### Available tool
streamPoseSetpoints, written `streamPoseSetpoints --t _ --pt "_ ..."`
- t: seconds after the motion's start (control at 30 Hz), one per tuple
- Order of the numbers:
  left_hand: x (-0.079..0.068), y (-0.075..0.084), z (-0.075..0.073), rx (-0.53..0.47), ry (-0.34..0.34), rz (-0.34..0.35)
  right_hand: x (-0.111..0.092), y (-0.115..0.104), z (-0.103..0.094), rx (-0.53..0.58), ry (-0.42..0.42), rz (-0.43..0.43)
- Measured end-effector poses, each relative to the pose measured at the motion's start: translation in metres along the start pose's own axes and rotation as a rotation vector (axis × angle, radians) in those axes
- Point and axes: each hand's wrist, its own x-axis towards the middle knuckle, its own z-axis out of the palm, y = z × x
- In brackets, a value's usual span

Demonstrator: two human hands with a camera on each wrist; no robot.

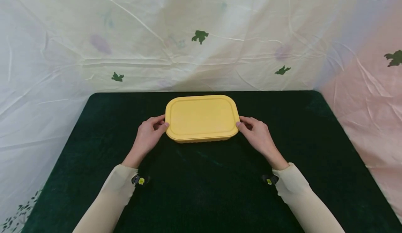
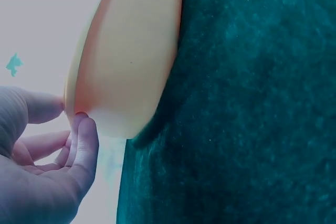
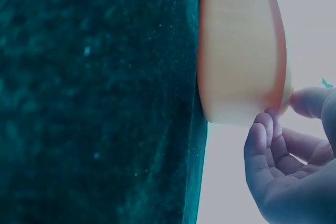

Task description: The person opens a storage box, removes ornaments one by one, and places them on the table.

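A yellow rectangular container with rounded corners and a lid [image 1: 202,117] is in the middle of the head view, near the far side of the dark green table. At its left end, my left hand [image 1: 149,134] pinches the lid's rim between thumb and fingers. My right hand [image 1: 258,135] does the same at the right end. In the left wrist view the thumb lies on top of the rim and the fingers [image 2: 86,148] curl under it beside the container wall [image 2: 128,61]. The right wrist view shows matching fingers [image 3: 257,145] under the rim. What the container holds is hidden.
The dark green cloth-covered table [image 1: 201,191] spreads around the container. Behind it hangs a pale, wrinkled curtain [image 1: 141,48] with green leaf-like patches, pinkish at the right. Small dark devices, one a wrist camera [image 1: 138,180], sit at both sleeve cuffs.
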Motion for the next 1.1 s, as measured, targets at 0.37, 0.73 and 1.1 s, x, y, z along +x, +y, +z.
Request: streamPoseSetpoints --t 0.37,0.73,1.1 --pt "-0.003 0.004 0.001 0.022 0.017 0.022 -0.002 -0.002 0.000 -0.005 0.022 0.016" --pt "-0.006 0.008 -0.002 0.012 0.034 0.018 -0.004 -0.004 0.000 -0.003 0.056 -0.021" --pt "-0.009 0.013 -0.005 -0.050 0.071 -0.004 -0.007 -0.011 0.001 0.026 0.103 -0.025"
